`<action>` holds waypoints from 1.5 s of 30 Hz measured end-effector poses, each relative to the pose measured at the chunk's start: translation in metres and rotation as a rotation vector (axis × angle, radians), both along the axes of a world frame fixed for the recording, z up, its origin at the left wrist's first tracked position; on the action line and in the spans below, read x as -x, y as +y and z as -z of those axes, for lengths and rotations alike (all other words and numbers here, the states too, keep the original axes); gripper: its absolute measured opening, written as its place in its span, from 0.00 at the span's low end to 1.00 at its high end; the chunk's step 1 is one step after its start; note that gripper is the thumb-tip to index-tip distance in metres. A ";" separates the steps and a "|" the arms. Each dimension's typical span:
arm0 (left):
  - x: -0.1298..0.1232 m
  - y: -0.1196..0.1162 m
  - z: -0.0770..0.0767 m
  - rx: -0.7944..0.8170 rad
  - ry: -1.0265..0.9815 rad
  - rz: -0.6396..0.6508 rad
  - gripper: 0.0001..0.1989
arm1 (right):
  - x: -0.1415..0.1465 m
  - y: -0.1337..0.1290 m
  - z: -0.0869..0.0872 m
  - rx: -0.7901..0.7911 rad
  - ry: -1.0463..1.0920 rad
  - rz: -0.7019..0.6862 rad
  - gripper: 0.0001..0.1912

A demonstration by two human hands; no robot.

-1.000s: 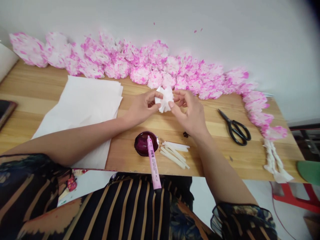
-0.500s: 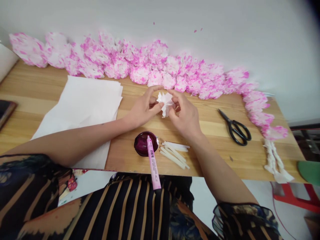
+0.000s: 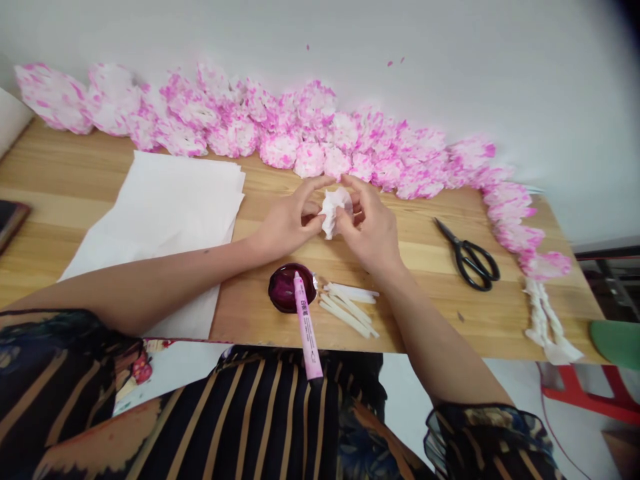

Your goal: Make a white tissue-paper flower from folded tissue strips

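A small crumpled white paper flower [image 3: 332,212] is held between my two hands above the wooden table. My right hand [image 3: 370,227] grips it, with the thumb pressed on its front. From the other side, my left hand [image 3: 290,223] pinches its left edge with the thumb and a finger. Nearer my body, a pink marker [image 3: 307,327] rests with one end on a dark dish [image 3: 283,288] of purple-pink colour. Several thin white sticks [image 3: 350,308] lie beside the dish.
White paper sheets [image 3: 170,207] lie at the left. Pink-and-white paper flowers [image 3: 320,107] line the wall. Black scissors [image 3: 470,260] lie at the right, near twisted white paper strips [image 3: 547,327]. A green object [image 3: 615,343] stands at the right edge; a phone [image 3: 11,220] lies far left.
The white flower has turned and shifted slightly right between my fingers, and its petals look more gathered. My right thumb now lies over its front. My left thumb has moved to its edge.
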State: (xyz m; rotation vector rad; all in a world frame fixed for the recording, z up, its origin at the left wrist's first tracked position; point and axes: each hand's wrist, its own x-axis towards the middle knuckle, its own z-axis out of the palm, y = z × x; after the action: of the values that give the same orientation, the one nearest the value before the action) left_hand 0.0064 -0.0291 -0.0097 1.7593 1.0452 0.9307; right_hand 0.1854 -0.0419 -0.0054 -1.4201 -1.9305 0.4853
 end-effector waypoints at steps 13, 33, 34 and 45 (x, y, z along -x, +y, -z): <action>0.004 0.009 -0.005 0.018 0.072 -0.059 0.12 | 0.000 0.000 0.004 -0.069 0.054 -0.012 0.22; 0.003 0.012 0.004 0.245 -0.123 0.020 0.14 | -0.004 -0.010 -0.013 -0.129 0.252 0.079 0.07; 0.003 0.013 0.004 0.260 -0.144 0.029 0.14 | -0.002 -0.012 -0.015 -0.111 0.230 0.029 0.07; 0.006 0.014 -0.003 0.316 -0.217 0.104 0.14 | -0.001 -0.005 -0.003 -0.052 -0.019 -0.131 0.08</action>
State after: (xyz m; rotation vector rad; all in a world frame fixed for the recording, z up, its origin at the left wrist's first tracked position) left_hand 0.0008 -0.0155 -0.0065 1.4047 0.8962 0.8211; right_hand 0.1865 -0.0469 -0.0026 -1.2757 -2.0460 0.4801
